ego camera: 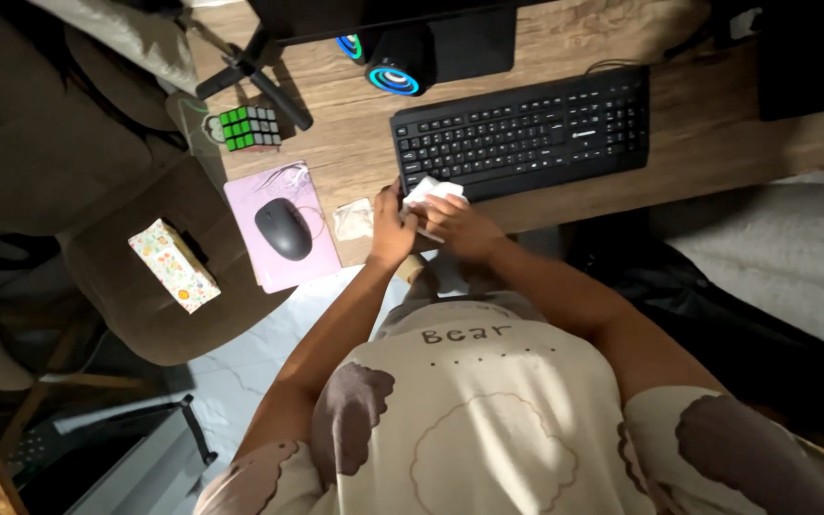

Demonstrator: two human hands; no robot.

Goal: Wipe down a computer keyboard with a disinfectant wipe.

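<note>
Both hands meet at the near edge of the black full-size plastic keyboard (523, 132), closed around a crumpled white tissue or wipe (431, 191). The right hand (458, 227) lies over the wipe with fingers curled down on it, seemingly pressing it against the keyboard's front left corner. The left hand (391, 229) pinches the wipe's left end, probably to keep it bunched and steady. Exactly how the fingertips sit under the cloth cannot be told.

The wipe lies at the keyboard's lower left corner, partly on the keys and partly over the wooden desk top (355, 162).

Just left of the keyboard, on the desk, sits a second small crumpled pale tissue (354, 219). Further left of the keyboard, a black computer mouse (283, 229) rests on a pale pink rectangular mouse pad (269, 186) that overhangs the desk edge. Beyond that, left and behind, stands a multicoloured puzzle cube (250, 128). Behind the keyboard is a round black speaker with a blue glowing ring (395, 69). Well left of the keyboard, a floral-patterned tissue box (174, 265) lies on a brown padded chair (126, 248).

Nothing stands between the hands and the keys.
</note>
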